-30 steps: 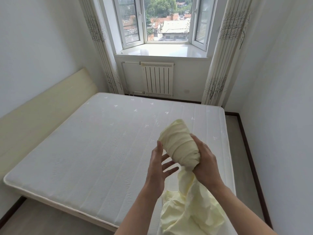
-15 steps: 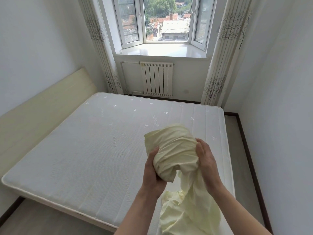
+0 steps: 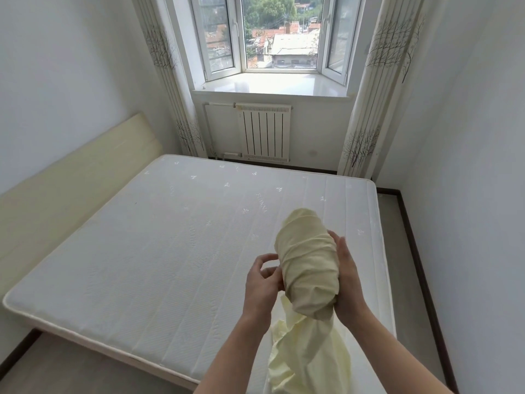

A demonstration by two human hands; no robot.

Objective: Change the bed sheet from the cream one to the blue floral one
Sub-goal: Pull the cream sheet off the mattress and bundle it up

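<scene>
The cream sheet (image 3: 308, 263) is wound into a tight roll held upright above the near right part of the bare white mattress (image 3: 159, 251). Its loose tail hangs down past the bed's near edge. My right hand (image 3: 348, 275) holds the roll from its right side, fingers curled around it. My left hand (image 3: 262, 280) is at the roll's left side, fingers curled against the fabric and pinching it. No blue floral sheet is in view.
A cream headboard (image 3: 71, 177) runs along the left wall. A bay window (image 3: 279, 38) with a sill, a white radiator (image 3: 264, 132) and tree-print curtains (image 3: 369, 89) stand beyond the bed. A strip of grey floor (image 3: 403, 265) runs between bed and right wall.
My left hand went from open beside the roll to gripping the bundle, and now pinches the roll's left side. The roll has been turned and wound tighter, with less tail hanging.
</scene>
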